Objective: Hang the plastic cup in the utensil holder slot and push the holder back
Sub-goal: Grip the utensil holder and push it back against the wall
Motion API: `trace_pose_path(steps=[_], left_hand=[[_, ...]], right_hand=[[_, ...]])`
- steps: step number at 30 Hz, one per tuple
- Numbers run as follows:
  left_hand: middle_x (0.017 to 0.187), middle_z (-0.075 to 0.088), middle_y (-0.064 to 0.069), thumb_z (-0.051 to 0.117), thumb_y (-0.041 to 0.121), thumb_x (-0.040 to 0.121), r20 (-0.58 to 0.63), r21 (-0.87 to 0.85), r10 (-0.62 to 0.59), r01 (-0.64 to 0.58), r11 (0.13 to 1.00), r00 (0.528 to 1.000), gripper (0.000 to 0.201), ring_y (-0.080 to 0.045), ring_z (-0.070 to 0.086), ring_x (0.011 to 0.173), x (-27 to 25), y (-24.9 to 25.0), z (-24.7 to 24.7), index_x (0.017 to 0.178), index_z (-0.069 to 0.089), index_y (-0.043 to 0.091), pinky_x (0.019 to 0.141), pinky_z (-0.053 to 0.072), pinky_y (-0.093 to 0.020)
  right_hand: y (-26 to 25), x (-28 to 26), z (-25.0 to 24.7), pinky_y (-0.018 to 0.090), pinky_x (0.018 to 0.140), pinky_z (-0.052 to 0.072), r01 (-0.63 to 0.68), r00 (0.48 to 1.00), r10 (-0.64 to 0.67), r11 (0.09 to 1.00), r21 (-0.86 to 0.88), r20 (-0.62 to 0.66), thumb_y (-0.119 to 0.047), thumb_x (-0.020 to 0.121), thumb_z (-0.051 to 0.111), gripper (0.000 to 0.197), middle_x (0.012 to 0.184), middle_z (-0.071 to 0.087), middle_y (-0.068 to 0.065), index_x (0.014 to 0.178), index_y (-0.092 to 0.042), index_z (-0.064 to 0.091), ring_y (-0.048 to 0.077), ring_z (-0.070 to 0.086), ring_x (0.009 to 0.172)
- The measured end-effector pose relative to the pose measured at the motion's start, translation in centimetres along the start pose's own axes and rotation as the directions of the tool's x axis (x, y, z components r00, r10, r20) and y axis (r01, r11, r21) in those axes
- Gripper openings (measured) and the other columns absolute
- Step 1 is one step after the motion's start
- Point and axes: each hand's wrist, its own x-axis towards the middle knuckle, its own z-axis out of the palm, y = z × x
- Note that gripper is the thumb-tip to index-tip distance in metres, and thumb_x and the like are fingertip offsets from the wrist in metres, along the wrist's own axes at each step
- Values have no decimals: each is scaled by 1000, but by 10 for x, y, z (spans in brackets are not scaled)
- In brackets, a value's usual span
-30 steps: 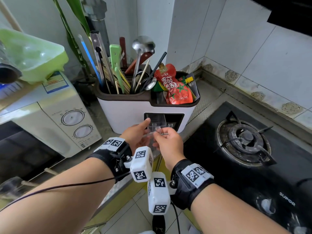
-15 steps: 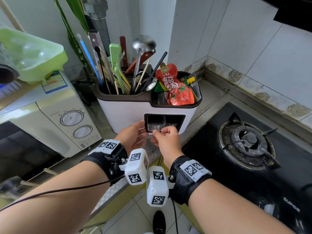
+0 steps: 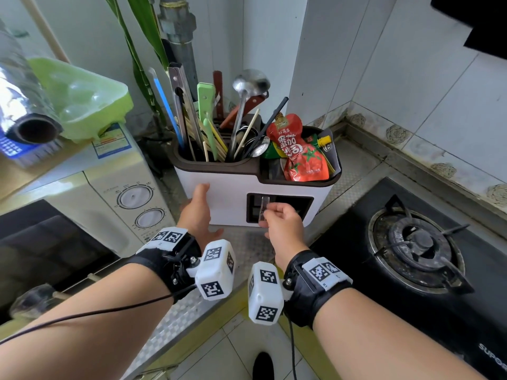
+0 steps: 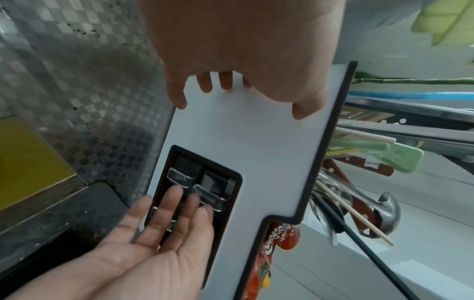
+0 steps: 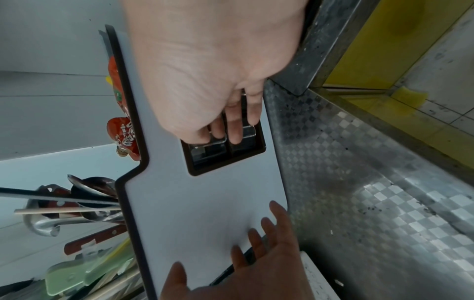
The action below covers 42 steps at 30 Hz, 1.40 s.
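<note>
The white utensil holder (image 3: 233, 193) with a dark rim stands on the counter, full of utensils and sauce packets. In its dark front slot (image 3: 290, 208) hang small clear plastic cups (image 3: 264, 208) (image 4: 209, 195) (image 5: 218, 142). My right hand (image 3: 270, 212) (image 4: 179, 201) (image 5: 231, 134) is at the slot, its fingers lying straight on the cups. My left hand (image 3: 199, 198) (image 4: 231, 89) (image 5: 256, 233) is open, fingertips touching the holder's white front (image 4: 256, 152) (image 5: 205, 203) left of the slot.
A microwave (image 3: 131, 198) stands close on the left, with a green egg tray (image 3: 82, 100) and a foil roll (image 3: 24, 105) on top. A black gas stove (image 3: 411, 242) lies on the right. A pipe (image 3: 178, 37) and tiled wall are behind the holder.
Both hands held the clear cup in front of the slot. Now it sits in the slot; my left hand has let go and moved left onto the holder's front.
</note>
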Motion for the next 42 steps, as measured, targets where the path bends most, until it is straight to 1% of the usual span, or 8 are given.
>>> trace_pose_path(steps=[6, 14, 24, 31, 33, 36, 39, 42], left_hand=[[144, 38, -7, 56, 72, 65, -70, -74, 34, -39, 997, 997, 96, -32, 41, 125, -6, 17, -1, 145, 31, 25, 85, 50, -55], [151, 29, -4, 55, 64, 81, 13, -100, -35, 36, 994, 999, 85, -38, 41, 119, -25, 31, 18, 151, 22, 31, 85, 52, -63], [160, 18, -5, 69, 45, 79, 53, -165, -101, 108, 980, 994, 89, -44, 47, 125, -11, 37, 37, 151, 17, 40, 52, 57, -53], [160, 22, -3, 61, 39, 88, 71, -233, -109, 123, 965, 991, 77, -41, 47, 128, 0, 40, 42, 151, 16, 39, 87, 51, -62], [158, 24, -5, 63, 36, 87, 60, -239, -112, 123, 963, 992, 77, -42, 49, 126, 3, 46, 42, 150, 20, 40, 77, 55, -60], [149, 33, -10, 72, 36, 73, -13, -213, -114, 108, 971, 993, 81, -46, 50, 120, 23, 50, 42, 143, 30, 43, 56, 57, -56], [153, 32, -10, 70, 55, 43, -98, -94, -78, 68, 993, 992, 112, -44, 49, 125, 90, 42, 45, 145, 26, 43, 91, 52, -55], [119, 54, -16, 60, 51, 77, -33, -35, -36, 35, 999, 999, 83, -41, 58, 114, 34, 69, 47, 144, 29, 14, 100, 49, -48]], right_hand=[[-18, 15, -16, 33, 59, 44, 123, 920, -37, 973, 198, -390, -28, 84, 55, 26, 64, 51, 2, 95, -5, 49, 19, 51, 58], [-60, 33, -58, 24, 100, 31, -25, 893, 125, 973, 229, -433, -36, 104, 26, 53, 150, 43, 14, 144, -6, 42, 25, 41, 137], [-64, 31, -50, 28, 76, 39, -10, 933, 47, 994, 105, -356, -22, 88, 54, 46, 122, 63, 7, 133, -15, 52, 24, 59, 101], [-64, 33, -45, 25, 63, 41, -11, 917, 64, 991, 134, -394, -19, 85, 54, 44, 120, 63, 10, 128, -12, 52, 27, 62, 102], [-62, 35, -42, 24, 58, 42, 3, 912, 54, 991, 137, -406, -18, 84, 54, 44, 119, 64, 12, 127, -11, 53, 28, 62, 99], [-60, 35, -33, 37, 78, 54, -18, 898, 57, 995, 94, -436, -27, 77, 52, 54, 127, 59, 13, 130, -16, 50, 33, 62, 107], [-54, 37, -24, 48, 95, 51, -51, 883, 57, 998, 24, -467, -38, 70, 49, 66, 134, 53, 12, 134, -22, 45, 34, 58, 113], [-57, 30, -15, 48, 95, 49, -58, 872, 47, 998, -7, -486, -40, 71, 52, 70, 134, 53, 16, 137, -17, 43, 35, 57, 115]])
